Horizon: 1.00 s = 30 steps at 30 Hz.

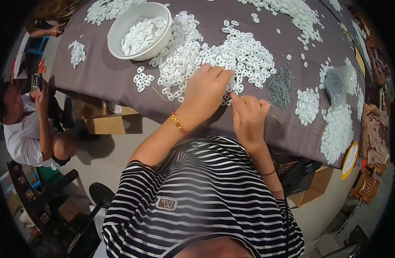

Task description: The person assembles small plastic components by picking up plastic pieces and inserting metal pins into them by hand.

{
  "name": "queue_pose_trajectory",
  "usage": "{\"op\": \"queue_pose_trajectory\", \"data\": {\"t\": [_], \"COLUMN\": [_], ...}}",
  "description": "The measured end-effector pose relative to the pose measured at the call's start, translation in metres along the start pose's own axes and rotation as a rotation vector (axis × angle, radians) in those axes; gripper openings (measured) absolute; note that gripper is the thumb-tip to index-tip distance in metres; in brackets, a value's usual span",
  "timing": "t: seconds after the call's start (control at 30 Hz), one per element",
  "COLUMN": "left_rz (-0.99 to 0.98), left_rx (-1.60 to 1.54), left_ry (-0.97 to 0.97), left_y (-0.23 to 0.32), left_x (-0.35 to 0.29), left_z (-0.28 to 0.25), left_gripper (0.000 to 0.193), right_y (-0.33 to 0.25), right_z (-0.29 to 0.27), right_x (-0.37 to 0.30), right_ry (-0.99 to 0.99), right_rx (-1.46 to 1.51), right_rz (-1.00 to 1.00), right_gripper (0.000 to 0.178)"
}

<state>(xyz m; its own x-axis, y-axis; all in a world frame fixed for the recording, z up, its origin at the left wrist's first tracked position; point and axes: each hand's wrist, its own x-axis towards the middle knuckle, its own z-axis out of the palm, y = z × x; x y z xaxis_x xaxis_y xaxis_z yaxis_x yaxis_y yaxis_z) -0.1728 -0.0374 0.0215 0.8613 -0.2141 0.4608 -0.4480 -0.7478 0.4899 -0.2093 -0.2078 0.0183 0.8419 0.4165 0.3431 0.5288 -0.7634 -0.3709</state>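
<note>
Both hands meet at the near edge of a heap of small white oval plastic pieces with two holes each. My left hand is bent over the pieces, its fingers curled inward and their tips partly hidden. Just to its right, my right hand is closed, its index finger reaching toward the left fingertips. What either hand pinches is too small or covered to make out. A pile of thin grey screws lies right of the heap, beyond my right hand. A thin wooden stick rests beside that hand.
A white bowl of the same pieces stands at the far left. A clear bag and more white piles lie at the right. One person crouches at the left; another is at the right edge.
</note>
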Motion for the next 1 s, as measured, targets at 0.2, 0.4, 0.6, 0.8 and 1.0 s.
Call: {"op": "queue_pose_trajectory", "data": {"t": [0.2, 0.4, 0.6, 0.8, 1.0], "left_rz": [-0.106, -0.189, -0.149, -0.126, -0.091], "left_rx": [-0.040, 0.019, 0.046, 0.011, 0.077], "left_ry": [0.219, 0.179, 0.146, 0.008, 0.095], "left_y": [-0.007, -0.005, 0.003, 0.007, -0.012], "left_x": [-0.004, -0.019, -0.017, -0.007, 0.008], "left_z": [-0.011, -0.013, -0.010, -0.012, -0.004], "left_gripper": [0.023, 0.022, 0.018, 0.020, 0.022], "right_y": [0.009, 0.003, -0.005, 0.003, 0.025], "right_z": [-0.001, -0.005, -0.003, 0.000, 0.005], "right_x": [0.001, 0.007, 0.026, 0.037, 0.047], "right_ry": [0.045, 0.018, 0.036, 0.008, 0.007], "right_rx": [-0.085, -0.005, -0.011, -0.134, -0.231], "right_rz": [0.037, 0.037, -0.065, -0.010, 0.077], "right_gripper": [0.029, 0.035, 0.047, 0.052, 0.057]}}
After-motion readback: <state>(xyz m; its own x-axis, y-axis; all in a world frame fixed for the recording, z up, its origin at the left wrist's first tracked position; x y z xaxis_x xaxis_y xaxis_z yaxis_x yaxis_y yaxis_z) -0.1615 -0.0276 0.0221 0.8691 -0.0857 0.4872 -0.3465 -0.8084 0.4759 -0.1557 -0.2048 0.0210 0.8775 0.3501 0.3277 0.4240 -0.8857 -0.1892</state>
